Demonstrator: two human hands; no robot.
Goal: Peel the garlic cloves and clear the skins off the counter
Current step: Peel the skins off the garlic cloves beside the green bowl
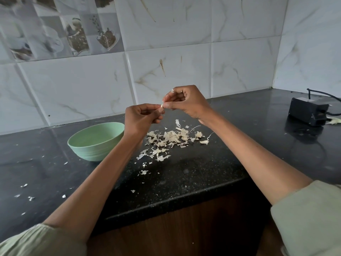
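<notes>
1. While loose flakes lie at lower left, the counter [184,182] carries a pile of skins [169,138] at the centre of the frame, likely dropped straight under the work.
2. The bowl [96,141], centre-left, sits just beside it, probably for peeled cloves.
3. Above, the left hand [140,119] and right hand [188,103], raised with fingers curled, both pinch one small garlic clove [162,106] between fingertips.
4. An adapter [308,110] rests far right.
</notes>
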